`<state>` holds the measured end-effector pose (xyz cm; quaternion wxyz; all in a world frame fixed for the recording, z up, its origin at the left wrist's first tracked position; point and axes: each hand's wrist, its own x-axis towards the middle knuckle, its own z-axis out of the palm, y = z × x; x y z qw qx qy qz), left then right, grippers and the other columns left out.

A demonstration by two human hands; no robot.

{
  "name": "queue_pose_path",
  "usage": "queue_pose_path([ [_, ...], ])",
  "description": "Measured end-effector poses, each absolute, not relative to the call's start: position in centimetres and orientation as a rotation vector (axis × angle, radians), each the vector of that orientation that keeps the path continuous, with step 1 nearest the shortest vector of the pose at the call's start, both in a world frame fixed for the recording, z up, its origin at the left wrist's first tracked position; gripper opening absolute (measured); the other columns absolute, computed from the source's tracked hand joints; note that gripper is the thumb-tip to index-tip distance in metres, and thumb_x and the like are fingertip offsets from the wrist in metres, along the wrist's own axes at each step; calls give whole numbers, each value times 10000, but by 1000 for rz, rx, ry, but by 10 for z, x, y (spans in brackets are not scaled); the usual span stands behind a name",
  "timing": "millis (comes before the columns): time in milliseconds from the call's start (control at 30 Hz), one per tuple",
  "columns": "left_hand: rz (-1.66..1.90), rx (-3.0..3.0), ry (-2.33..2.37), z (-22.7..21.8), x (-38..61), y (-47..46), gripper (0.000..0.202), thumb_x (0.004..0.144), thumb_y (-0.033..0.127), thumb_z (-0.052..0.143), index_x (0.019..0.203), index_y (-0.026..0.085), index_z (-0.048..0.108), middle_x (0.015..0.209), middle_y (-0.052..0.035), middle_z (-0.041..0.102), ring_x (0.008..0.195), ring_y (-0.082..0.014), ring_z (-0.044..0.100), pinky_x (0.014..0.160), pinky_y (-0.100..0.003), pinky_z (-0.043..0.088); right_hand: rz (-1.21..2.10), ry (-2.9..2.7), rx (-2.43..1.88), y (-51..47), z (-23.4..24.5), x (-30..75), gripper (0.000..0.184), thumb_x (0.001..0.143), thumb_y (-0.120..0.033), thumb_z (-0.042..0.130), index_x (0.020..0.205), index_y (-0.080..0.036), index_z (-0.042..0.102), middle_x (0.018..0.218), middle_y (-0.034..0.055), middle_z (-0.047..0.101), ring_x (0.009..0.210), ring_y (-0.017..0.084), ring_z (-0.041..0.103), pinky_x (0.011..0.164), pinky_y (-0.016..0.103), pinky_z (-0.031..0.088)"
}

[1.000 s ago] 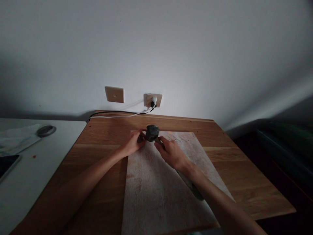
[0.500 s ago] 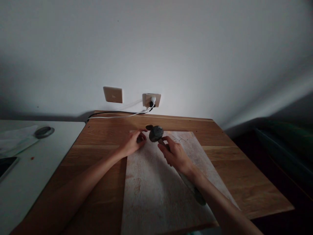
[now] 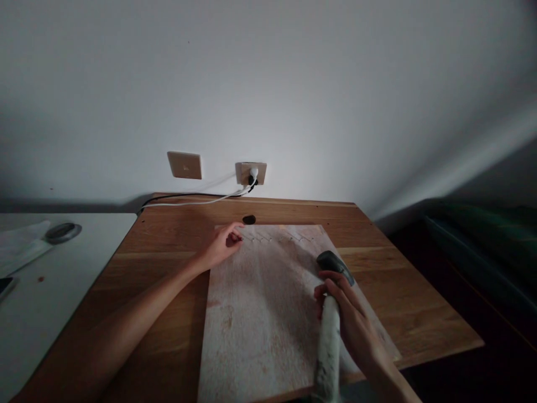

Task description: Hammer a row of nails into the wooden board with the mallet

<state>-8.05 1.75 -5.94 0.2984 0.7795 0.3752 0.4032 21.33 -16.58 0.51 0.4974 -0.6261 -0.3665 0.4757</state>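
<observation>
My right hand (image 3: 342,302) is closed around a hammer (image 3: 328,341), gripping it just below its dark head. The pale, worn handle runs back toward me over the board's right side. My left hand (image 3: 224,245) pinches at the far left corner of a whitish wooden board (image 3: 251,324); a small nail, mostly hidden by the fingers, appears to be between the fingertips. Several thin nails (image 3: 271,239) stand in a row along the board's far edge, to the right of that hand.
Beneath the board is a brown wooden table (image 3: 398,296). A dark round hole (image 3: 249,220) lies behind the board. White and black cables (image 3: 193,200) run to a wall socket (image 3: 250,173). On the left, a white table (image 3: 92,268) carries a roll of tape (image 3: 62,232).
The hammer has come away from beside my left hand, down and to the right, uncovering the row of nails. My left hand stays at the board's far left corner.
</observation>
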Motion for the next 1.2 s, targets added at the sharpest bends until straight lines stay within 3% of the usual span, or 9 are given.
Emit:
queue_pose_path([
  [167,1086,2086,1019,-63,-79,18,368,852,195,676,1215,230,630,890,-10,729,811,-182,676,832,-332,530,1165,-1435,-1673,-162,2,212,617,982,-714,467,1294,-190,561,553,-76,536,369,117,425,358,227,327],
  [300,1042,2160,1039,-57,-85,19,377,879,275,678,1250,231,625,1057,-56,737,979,-225,690,935,-379,532,684,-1822,-1611,-173,3,213,390,1071,-499,487,1257,-188,633,589,-51,564,474,131,546,480,231,453],
  [400,963,2316,1104,-39,-101,24,416,891,432,700,1251,229,647,1269,-97,675,1223,-289,620,1099,-455,467,230,-1952,-1464,-194,0,217,238,1081,-329,515,1219,-197,656,743,6,655,588,141,636,579,234,538],
  [467,811,2410,1168,-25,-116,28,491,883,550,691,1248,223,670,1336,-114,633,1290,-315,581,1149,-475,432,57,-2116,-1335,-211,-4,221,254,1077,-268,503,1265,-189,654,944,84,735,824,187,731,715,260,601],
  [533,553,2436,1229,-11,-132,31,569,872,624,673,1281,228,676,1381,-118,622,1289,-326,595,1133,-466,449,-78,-2312,-1237,-224,-11,226,324,1072,-338,529,1329,-185,655,1181,141,752,1112,254,722,876,329,621],
  [633,225,2453,1187,2,-152,32,811,747,640,787,1448,283,589,1487,-107,598,1334,-363,582,1115,-465,467,-253,-2429,-1194,-235,-25,233,548,1017,-568,587,1385,-168,651,1338,164,724,1275,317,660,954,398,617],
  [800,152,2450,1054,9,-159,28,1149,642,599,891,1625,325,363,1643,-129,438,1463,-400,465,1179,-537,406,-259,-2451,-1222,-237,-39,246,653,996,-641,576,1440,-165,626,1397,152,703,1336,313,634,1009,410,606],
  [1067,205,2480,1097,-1,-120,19,1211,570,583,945,1615,349,379,1528,-125,527,1389,-405,501,1154,-539,419,-113,-2435,-1323,-244,-39,293,709,974,-584,655,1563,-214,519,1509,128,621,1370,317,609,1069,426,579],
  [1200,343,2547,1085,-15,-69,23,1187,595,561,956,1607,332,380,1618,-146,429,1460,-417,416,1206,-581,337,-11,-2380,-1424,-245,-46,345,688,981,-527,674,1592,-274,485,1534,109,600,1392,307,589,1087,419,565],
])
